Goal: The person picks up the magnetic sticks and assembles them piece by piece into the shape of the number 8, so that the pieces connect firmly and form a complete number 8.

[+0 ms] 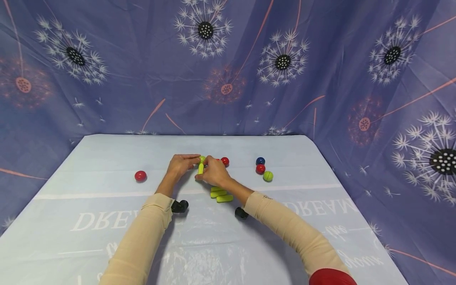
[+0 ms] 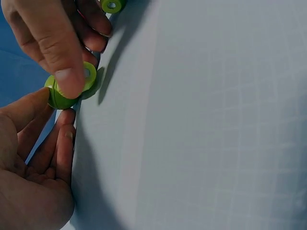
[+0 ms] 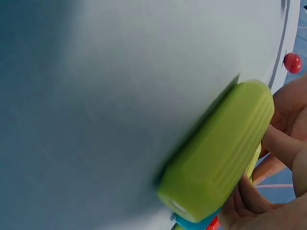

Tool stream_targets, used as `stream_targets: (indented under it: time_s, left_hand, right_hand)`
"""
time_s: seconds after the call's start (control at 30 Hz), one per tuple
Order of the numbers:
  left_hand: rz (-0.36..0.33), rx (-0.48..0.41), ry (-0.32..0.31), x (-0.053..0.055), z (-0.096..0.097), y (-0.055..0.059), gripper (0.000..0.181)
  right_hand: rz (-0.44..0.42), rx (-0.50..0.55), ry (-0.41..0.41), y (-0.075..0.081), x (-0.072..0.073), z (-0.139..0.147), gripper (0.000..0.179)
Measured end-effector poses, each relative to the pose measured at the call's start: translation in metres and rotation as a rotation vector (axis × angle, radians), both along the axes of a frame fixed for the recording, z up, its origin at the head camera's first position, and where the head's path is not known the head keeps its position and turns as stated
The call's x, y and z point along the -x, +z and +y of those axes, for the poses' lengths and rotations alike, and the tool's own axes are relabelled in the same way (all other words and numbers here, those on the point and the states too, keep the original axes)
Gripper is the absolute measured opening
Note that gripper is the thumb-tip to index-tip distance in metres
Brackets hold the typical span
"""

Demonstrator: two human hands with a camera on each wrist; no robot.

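Observation:
At the far middle of the table, my left hand (image 1: 182, 165) pinches a yellow-green ball (image 1: 202, 158) between thumb and fingers. My right hand (image 1: 215, 173) grips a yellow-green handle (image 1: 201, 169), its upper end against the ball. In the left wrist view the right thumb lies over the handle's round end (image 2: 89, 75), and the left thumb presses the ball (image 2: 56, 99) from the side. Loose yellow-green handles (image 1: 225, 198) lie below the right wrist. One ribbed handle (image 3: 218, 151) fills the right wrist view's foreground; fingers partly hide the held piece behind it.
A red ball (image 1: 140, 176) sits alone at left. Another red ball (image 1: 225, 161) stands just beyond my right hand. Toward the right are a blue ball (image 1: 260, 161), a red ball (image 1: 261, 169) and a green ball (image 1: 268, 176). A patterned curtain (image 1: 228, 67) hangs behind the table.

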State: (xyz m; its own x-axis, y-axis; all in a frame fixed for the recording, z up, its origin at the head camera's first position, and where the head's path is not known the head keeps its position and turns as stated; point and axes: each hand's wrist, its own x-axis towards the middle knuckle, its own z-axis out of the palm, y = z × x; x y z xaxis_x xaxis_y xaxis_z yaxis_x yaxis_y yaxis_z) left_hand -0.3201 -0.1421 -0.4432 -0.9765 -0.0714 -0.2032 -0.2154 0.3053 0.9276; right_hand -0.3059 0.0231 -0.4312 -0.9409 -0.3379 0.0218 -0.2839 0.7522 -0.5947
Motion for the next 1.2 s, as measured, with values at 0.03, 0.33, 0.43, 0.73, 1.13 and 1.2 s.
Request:
stream_targets:
  time_s: [0.03,0.33,0.43,0.73,1.13,1.2]
  left_hand:
    - [-0.005,0.002,-0.002,0.0003,-0.0002,0.0001,0.036]
    - [-0.015,0.019,-0.010,0.0000,0.0005,0.0007,0.036]
    - [-0.007,0.020,-0.010,0.0007,0.0012,0.0012,0.036]
    - [-0.007,0.018,-0.014,-0.0012,-0.0001,-0.0008,0.036]
    - [0.064,0.043,0.043,-0.0006,0.0027,-0.0030,0.026]
    - [0.046,0.031,0.041,-0.0012,0.0021,-0.0026,0.027]
  right_hand:
    - [0.004,-0.010,0.009,0.0002,0.0004,0.0000,0.053]
    - [0.035,-0.052,0.018,0.0004,0.0013,0.0015,0.054]
    - [0.044,-0.044,0.019,0.0000,0.0015,0.0024,0.053]
    - [0.031,-0.016,0.018,-0.0038,0.0000,0.0030,0.053]
    - [0.000,-0.002,0.005,-0.0015,0.0003,0.0056,0.053]
    - [-0.008,-0.001,0.004,-0.0023,0.0004,0.0057,0.053]
